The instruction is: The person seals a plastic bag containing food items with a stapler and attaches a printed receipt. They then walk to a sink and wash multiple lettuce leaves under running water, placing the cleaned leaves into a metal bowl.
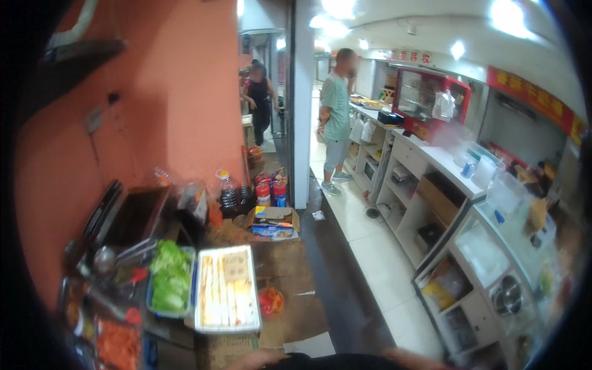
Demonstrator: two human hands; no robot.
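Note:
At the lower edge, a strip of bare skin of my left arm (pixel 258 357) shows beside my dark clothing, and a strip of my right arm (pixel 416 359) shows on the other side. Neither hand can be seen, nor anything they may hold. Nearest to my left arm is a white rectangular tray (pixel 253 308) with pale long strips and brownish pieces in it. Left of it, green lettuce leaves (pixel 169 277) lie in a blue-rimmed tray (pixel 150 302). Orange-red food pieces (pixel 118 345) fill a container at the lower left.
An open cardboard box (pixel 274 222), red canisters (pixel 263 192) and a large bottle (pixel 227 191) stand beyond the trays. A dark step (pixel 345 277) borders the tiled floor. At the right runs a white counter (pixel 425 154). One person (pixel 337 111) stands beside it; another (pixel 259 98) is farther back.

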